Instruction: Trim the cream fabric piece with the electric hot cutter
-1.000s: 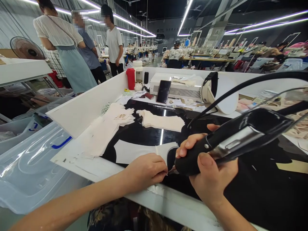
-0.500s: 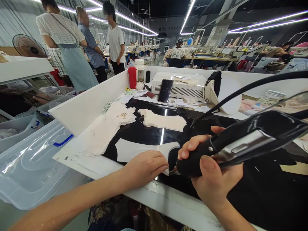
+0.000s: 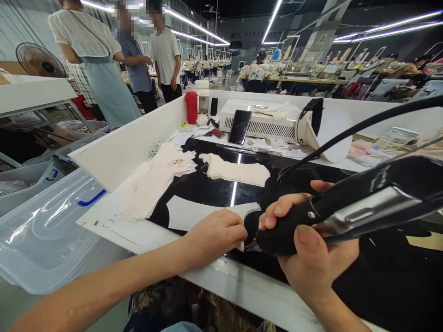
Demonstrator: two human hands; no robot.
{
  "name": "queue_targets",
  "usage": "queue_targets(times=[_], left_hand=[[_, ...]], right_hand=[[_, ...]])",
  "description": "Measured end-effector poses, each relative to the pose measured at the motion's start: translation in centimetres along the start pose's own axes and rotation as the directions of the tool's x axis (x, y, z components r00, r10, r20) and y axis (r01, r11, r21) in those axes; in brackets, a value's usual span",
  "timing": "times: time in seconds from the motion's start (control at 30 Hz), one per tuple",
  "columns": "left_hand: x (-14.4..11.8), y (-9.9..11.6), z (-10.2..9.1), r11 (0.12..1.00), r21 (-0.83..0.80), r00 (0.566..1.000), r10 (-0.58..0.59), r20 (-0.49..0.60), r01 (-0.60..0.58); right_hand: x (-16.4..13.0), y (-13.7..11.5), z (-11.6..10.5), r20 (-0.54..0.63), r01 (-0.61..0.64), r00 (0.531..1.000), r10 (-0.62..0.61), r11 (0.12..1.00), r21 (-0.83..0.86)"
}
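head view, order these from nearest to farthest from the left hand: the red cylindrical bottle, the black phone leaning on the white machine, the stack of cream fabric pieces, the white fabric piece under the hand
1. White fabric piece: under the left hand, touching it.
2. Stack of cream fabric pieces: mid-table, beyond the hand.
3. Black phone: further back, leaning on the white machine.
4. Red cylindrical bottle: back left corner, farthest.

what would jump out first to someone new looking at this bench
The big black corded tool gripped in the right hand fills the right foreground, its tip at a white fabric piece that the left hand presses on the glossy black worktop. Behind, a red bottle stands out.
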State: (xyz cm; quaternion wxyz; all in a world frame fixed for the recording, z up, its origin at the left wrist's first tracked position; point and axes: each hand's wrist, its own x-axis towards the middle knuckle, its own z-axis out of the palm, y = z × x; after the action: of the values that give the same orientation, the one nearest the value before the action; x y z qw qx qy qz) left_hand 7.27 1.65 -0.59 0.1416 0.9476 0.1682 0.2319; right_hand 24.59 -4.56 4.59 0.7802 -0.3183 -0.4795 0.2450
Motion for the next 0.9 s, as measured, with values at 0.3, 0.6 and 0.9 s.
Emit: queue_targets(times=[0.3, 0.6, 0.9], left_hand=[[-0.6, -0.6, 0.2, 0.995, 0.081, 0.995, 0.054, 0.079, -0.061], [-1.7, -1.1, -0.8, 0.963, 0.102, 0.968, 0.251, 0.013, -0.251], [-1.8, -1.5, -0.8, 0.904, 0.266, 0.941, 0.337, 0.040, -0.336]], right_hand=[[0.2, -0.2, 0.2, -0.011, -0.007, 1.000, 0.007, 1.000, -0.007], [0.2, -0.5, 0.3, -0.014, -0.017, 1.000, 0.018, 0.999, 0.039], [0.3, -0.5, 0.4, -0.027, -0.026, 0.999, 0.026, 0.999, 0.021]])
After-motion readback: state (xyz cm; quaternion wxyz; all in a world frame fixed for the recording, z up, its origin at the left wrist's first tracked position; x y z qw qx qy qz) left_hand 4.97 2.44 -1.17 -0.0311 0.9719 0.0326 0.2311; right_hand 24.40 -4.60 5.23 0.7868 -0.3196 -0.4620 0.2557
